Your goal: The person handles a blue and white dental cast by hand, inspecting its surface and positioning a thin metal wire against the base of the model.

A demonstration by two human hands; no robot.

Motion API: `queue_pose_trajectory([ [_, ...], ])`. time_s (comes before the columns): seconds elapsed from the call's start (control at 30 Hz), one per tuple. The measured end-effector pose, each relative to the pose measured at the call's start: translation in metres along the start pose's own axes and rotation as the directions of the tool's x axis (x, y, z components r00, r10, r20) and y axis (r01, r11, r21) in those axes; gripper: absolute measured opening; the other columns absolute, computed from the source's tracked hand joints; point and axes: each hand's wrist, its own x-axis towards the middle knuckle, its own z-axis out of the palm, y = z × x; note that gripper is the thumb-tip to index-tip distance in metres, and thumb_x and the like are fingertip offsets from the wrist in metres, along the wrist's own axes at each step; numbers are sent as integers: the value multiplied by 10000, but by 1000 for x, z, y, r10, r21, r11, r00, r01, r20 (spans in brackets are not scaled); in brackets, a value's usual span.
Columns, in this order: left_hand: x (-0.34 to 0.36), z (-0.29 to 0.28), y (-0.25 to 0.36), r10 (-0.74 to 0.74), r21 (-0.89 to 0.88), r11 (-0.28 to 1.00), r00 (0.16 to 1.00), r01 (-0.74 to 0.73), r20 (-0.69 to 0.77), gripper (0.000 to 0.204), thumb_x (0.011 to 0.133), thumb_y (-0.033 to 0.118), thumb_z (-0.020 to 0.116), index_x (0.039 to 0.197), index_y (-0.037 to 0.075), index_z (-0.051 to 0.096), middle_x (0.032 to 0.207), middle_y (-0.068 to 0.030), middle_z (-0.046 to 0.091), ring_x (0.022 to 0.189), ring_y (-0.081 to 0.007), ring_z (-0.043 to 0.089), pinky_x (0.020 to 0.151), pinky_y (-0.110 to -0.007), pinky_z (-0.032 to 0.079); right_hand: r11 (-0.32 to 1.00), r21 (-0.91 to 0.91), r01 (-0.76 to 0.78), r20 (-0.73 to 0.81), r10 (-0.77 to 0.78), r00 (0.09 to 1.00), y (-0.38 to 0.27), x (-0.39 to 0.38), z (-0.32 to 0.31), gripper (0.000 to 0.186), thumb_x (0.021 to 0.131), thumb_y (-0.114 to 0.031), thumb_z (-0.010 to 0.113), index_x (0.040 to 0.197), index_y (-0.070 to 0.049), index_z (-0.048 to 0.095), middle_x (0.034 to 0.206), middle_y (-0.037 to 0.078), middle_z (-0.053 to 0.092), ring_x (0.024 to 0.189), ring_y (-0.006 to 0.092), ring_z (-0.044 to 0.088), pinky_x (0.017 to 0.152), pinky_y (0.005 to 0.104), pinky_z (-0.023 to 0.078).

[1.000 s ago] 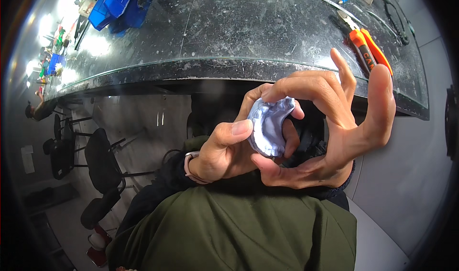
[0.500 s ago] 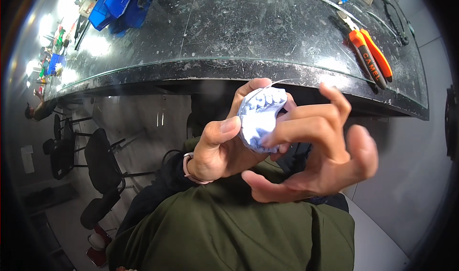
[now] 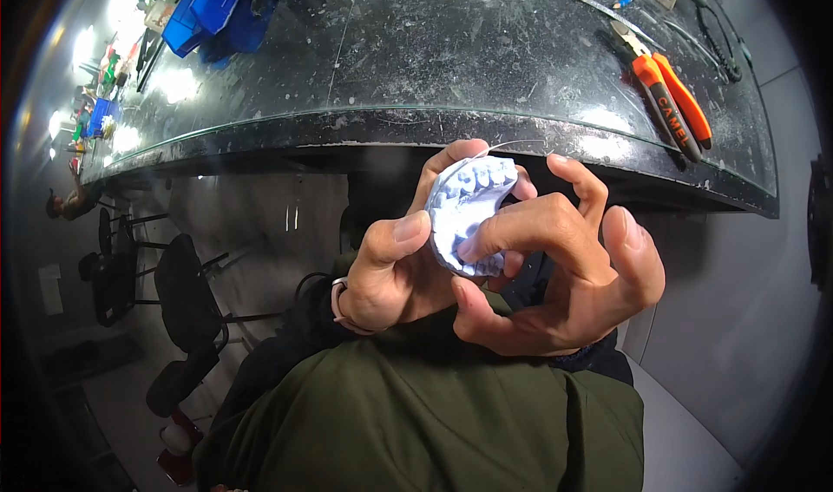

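Note:
A pale bluish-white plaster dental cast [image 3: 447,217], its row of teeth facing up, is held over my lap near the bench edge. My left hand [image 3: 395,262] grips it from the left, thumb on the near side and fingers behind it. From the right, my right hand [image 3: 573,275] reaches in with a bent finger touching the cast's inner hollow. Its other fingers and thumb are spread apart. A thin wire [image 3: 514,146] sticks out rightward past the cast's top; where it is fastened is hidden.
Orange-and-black cutting pliers [image 3: 668,101] lie at the right of the scratched dark bench [image 3: 416,58], near a long metal tool [image 3: 607,13]. Blue plastic bins [image 3: 204,10] stand at the back left. Black chairs [image 3: 186,288] and another person [image 3: 74,199] are at far left.
My right hand's finger has settled into the cast's hollow and its thumb has drawn in closer. The cast has tilted slightly, showing more of its teeth. My left hand keeps its grip.

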Motion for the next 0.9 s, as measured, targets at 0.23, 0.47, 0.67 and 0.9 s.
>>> queue_pose_trajectory([
  [0.23,1,-1,-1,-9,16,1000,1000,9,-5,647,840,366,436,1387,160,159,1307,-163,356,1118,-242,447,908,-382,390,1000,-4,-5,17,5,1000,2,-1,-2,989,585,-87,739,1319,-53,77,642,45,603,559,114,570,884,458,386],
  [0.47,-1,0,0,8,20,1000,1000,-7,-25,653,838,356,445,1383,153,148,1303,-160,354,1120,-244,447,891,-378,401,1000,7,4,42,-4,999,2,-2,2,1012,577,-81,751,1323,-54,67,637,38,602,557,105,569,901,468,368],
  [0.67,0,4,1,-47,72,996,999,45,16,652,837,384,437,1374,169,135,1250,-156,350,1004,-230,477,850,-344,413,952,302,-51,-250,131,959,-1,4,1,716,539,-123,799,1175,-136,470,861,28,637,794,174,602,987,424,252],
  [0.9,-2,12,10,-162,222,960,985,173,-64,695,826,412,400,1385,133,97,1238,-155,321,975,-218,473,821,-337,410,979,201,-14,-133,41,990,12,9,0,698,586,-181,789,1209,-109,482,989,65,643,934,197,590,1023,439,191],
])
